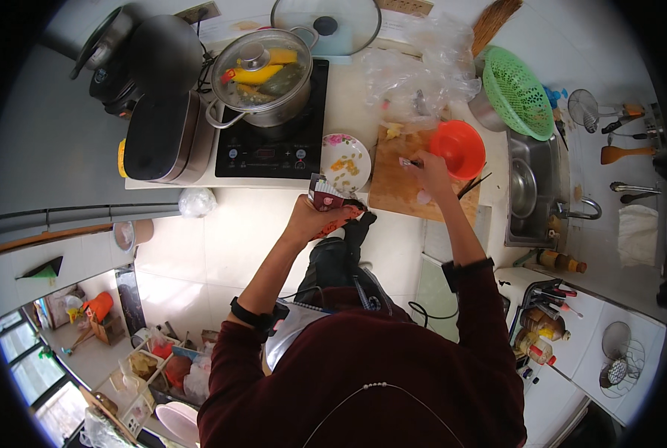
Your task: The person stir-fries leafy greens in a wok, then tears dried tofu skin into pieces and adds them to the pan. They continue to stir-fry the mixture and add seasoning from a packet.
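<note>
My left hand (305, 219) grips a dark red and orange printed packet (333, 206) in front of the counter's edge. The packet bears writing. Over the wooden cutting board (392, 193), my right hand (431, 171) pinches a small pale and dark item (409, 162), too small to identify. An orange-red plastic bowl (460, 148) stands at the board's back right, just beyond that hand. Dark chopsticks (472, 186) lie by the bowl. Below my right fingers is a small pale pink piece (424, 196). Left of the board, a floral plate (344, 162) carries yellowish pieces and seeds.
A lidded glass-topped pot (266, 112) with yellow pieces in liquid stands on a black induction cooker (255, 151). Clear plastic bags (423, 73) lie behind the board. To the right are a green colander (517, 92) and a steel sink (535, 224).
</note>
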`<act>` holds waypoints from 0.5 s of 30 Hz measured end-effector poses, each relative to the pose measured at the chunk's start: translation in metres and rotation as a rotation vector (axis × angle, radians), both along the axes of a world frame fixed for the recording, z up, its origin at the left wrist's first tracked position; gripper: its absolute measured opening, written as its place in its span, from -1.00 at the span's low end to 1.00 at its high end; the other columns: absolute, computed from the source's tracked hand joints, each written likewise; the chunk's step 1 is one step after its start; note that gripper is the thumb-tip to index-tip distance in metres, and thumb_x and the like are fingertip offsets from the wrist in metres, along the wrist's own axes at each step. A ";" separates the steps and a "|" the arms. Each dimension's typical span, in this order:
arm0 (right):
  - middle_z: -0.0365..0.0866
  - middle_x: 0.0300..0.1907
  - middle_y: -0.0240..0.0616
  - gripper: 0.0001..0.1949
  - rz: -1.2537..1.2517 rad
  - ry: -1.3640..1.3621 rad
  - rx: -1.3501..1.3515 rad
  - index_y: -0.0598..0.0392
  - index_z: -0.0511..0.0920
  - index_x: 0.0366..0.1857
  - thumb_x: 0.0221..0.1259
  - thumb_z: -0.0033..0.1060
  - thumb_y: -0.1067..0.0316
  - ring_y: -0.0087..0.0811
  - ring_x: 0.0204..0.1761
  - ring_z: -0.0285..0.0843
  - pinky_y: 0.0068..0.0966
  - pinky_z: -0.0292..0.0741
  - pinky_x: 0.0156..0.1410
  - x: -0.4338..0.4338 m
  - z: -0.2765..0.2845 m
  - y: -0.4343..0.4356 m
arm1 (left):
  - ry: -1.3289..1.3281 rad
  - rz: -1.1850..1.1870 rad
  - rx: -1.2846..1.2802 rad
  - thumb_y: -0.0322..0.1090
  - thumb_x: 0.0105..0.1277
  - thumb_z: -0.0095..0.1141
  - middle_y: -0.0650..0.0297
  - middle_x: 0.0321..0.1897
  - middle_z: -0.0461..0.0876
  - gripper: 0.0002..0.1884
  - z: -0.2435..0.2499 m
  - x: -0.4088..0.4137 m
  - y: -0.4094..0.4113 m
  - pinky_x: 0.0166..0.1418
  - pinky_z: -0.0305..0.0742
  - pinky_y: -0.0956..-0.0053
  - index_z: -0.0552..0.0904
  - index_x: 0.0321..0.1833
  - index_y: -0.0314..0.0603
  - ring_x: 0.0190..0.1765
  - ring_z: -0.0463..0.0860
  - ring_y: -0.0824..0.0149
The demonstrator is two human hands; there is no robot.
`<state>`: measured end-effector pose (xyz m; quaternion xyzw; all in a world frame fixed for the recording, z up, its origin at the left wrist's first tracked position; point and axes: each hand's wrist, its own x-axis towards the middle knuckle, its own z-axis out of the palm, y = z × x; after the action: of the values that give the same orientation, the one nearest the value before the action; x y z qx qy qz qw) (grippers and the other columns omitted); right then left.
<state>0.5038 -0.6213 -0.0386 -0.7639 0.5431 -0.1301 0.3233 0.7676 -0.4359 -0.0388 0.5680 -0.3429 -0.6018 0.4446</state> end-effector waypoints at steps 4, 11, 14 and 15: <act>0.75 -0.26 -0.05 -0.81 0.063 0.149 -0.070 0.14 0.69 -0.16 0.14 0.38 0.44 -0.10 -0.25 0.72 -0.32 0.62 -0.14 0.000 -0.058 -0.023 | 0.087 0.047 0.168 -0.39 0.14 0.52 0.27 -0.33 0.78 -0.80 0.037 0.004 0.001 -0.18 0.60 0.61 0.75 -0.27 -0.30 -0.29 0.71 0.54; 0.65 0.13 -0.06 -0.62 0.221 0.209 -0.475 0.06 0.62 0.05 0.10 0.16 0.56 0.02 0.00 0.66 -0.14 0.61 0.06 0.045 -0.056 -0.013 | 0.114 -0.087 0.170 -0.39 0.23 0.36 0.16 -0.32 0.80 -0.79 0.054 0.012 0.015 -0.26 0.65 0.60 0.76 -0.15 -0.38 -0.31 0.76 0.44; 0.60 0.24 -0.17 -0.48 0.447 0.132 -0.047 0.08 0.46 0.27 0.15 0.04 0.62 0.04 0.03 0.65 -0.13 0.60 0.06 0.120 0.003 0.033 | 0.136 -0.115 0.133 -0.42 0.17 0.42 0.13 -0.30 0.81 -0.75 0.040 0.023 0.028 -0.22 0.67 0.56 0.74 -0.13 -0.41 -0.29 0.77 0.40; 0.56 0.29 -0.21 -0.47 0.541 -0.003 -0.042 0.09 0.40 0.30 0.17 0.04 0.60 0.02 0.01 0.67 -0.13 0.60 0.03 0.134 -0.009 0.043 | 0.141 -0.147 0.114 -0.43 0.16 0.43 0.13 -0.29 0.81 -0.74 0.043 0.025 0.028 -0.21 0.68 0.55 0.74 -0.12 -0.42 -0.29 0.78 0.39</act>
<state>0.6376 -0.5780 -0.0474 -0.8875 0.3159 -0.0514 0.3315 0.7925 -0.4078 0.0039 0.5218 -0.3167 -0.6898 0.3893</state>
